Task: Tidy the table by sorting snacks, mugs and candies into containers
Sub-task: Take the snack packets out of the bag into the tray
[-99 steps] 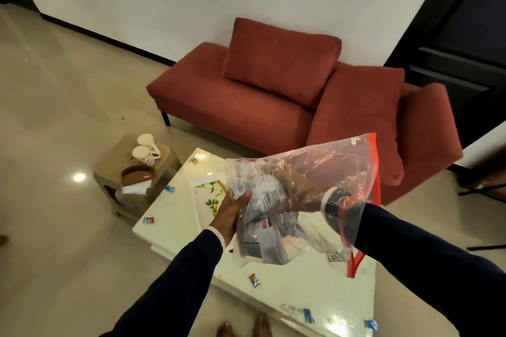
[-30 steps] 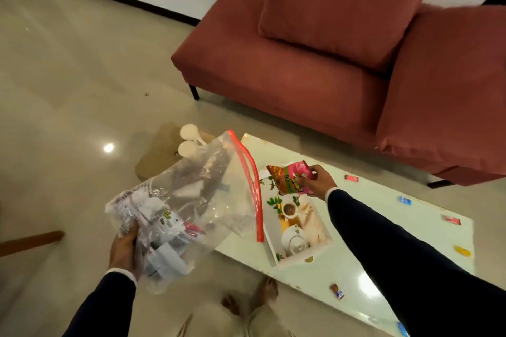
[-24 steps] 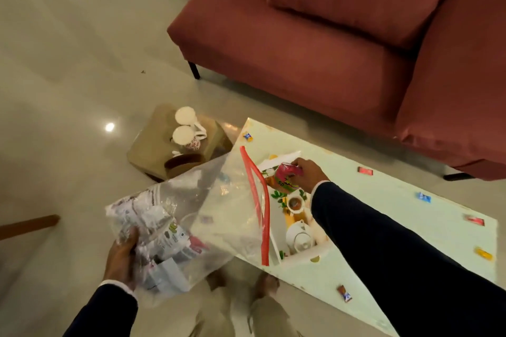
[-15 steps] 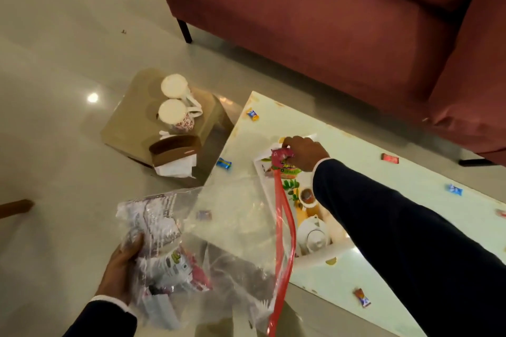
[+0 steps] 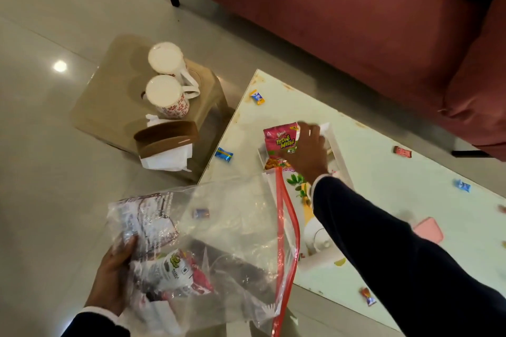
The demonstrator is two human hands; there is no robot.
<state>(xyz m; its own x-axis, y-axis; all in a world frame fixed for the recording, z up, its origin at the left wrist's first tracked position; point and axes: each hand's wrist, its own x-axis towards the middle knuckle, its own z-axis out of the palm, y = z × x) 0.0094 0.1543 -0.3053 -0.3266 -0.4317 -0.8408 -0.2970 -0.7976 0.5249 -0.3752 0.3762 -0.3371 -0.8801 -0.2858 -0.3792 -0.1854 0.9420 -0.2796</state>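
Left hand (image 5: 113, 279): low at the near left, fingers curled round the bottom of the clear bag, gripping it through the plastic.
Clear bag (image 5: 230, 230): a transparent zip bag with a red seal strip, held out over the floor and the near edge of the table; its mouth, slightly parted, points toward the tray. Several snack packets lie bunched at the held end.
Stool (image 5: 109, 96): on the floor left of the table, carrying two white mugs (image 5: 167, 96) with red flowers, and a brown tissue holder (image 5: 167, 142).
Table (image 5: 383, 172): pale glossy top with wrapped candies (image 5: 224, 154) scattered over it, well apart from each other.
Tray (image 5: 338, 156): white, with a leaf and teapot print, lying on the table just right of the bag's mouth.
Snack packet (image 5: 280, 141): pink, at the tray's far end, just beyond the bag's red strip.
Right hand (image 5: 308, 152): reaching over the tray, fingers bent over the right edge of the pink packet, holding it.
Sofa (image 5: 328, 22): rust red, behind the table.
Change: half a second ago the packet was bunched low in the right hand; now it stands clear with its printed face showing. The bag's mouth has drawn closer to the tray.
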